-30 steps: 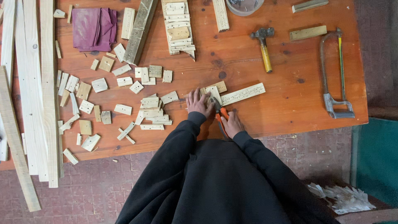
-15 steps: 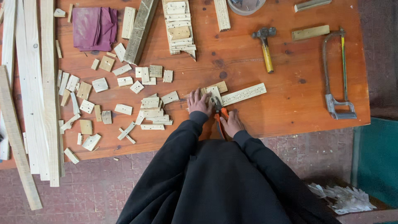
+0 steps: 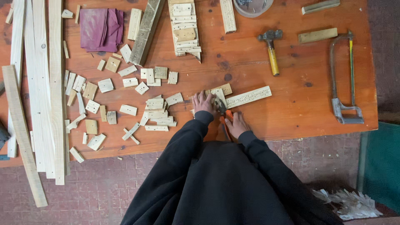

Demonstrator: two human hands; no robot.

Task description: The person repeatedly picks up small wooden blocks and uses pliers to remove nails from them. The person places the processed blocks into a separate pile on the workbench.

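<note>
My left hand point(image 3: 203, 102) presses flat on the near end of a pale wooden strip point(image 3: 248, 96) that lies on the orange-brown table point(image 3: 300, 104). My right hand point(image 3: 236, 123) grips the orange handles of a pair of pliers point(image 3: 221, 112), whose dark jaws sit at the strip's left end beside a small wood block point(image 3: 218, 93). Both black sleeves reach in from the bottom middle. Whether the jaws hold anything is too small to tell.
Several small cut wood blocks point(image 3: 125, 98) lie scattered left of my hands. Long planks point(image 3: 39, 83) run along the left edge. A purple cloth point(image 3: 99, 29), stacked strips point(image 3: 184, 25), a yellow-handled hammer point(image 3: 271, 52) and a hacksaw point(image 3: 343, 79) lie farther back and right.
My hands and the pliers have stayed at the strip's end, with only slight shifts. Nothing else on the table has moved.
</note>
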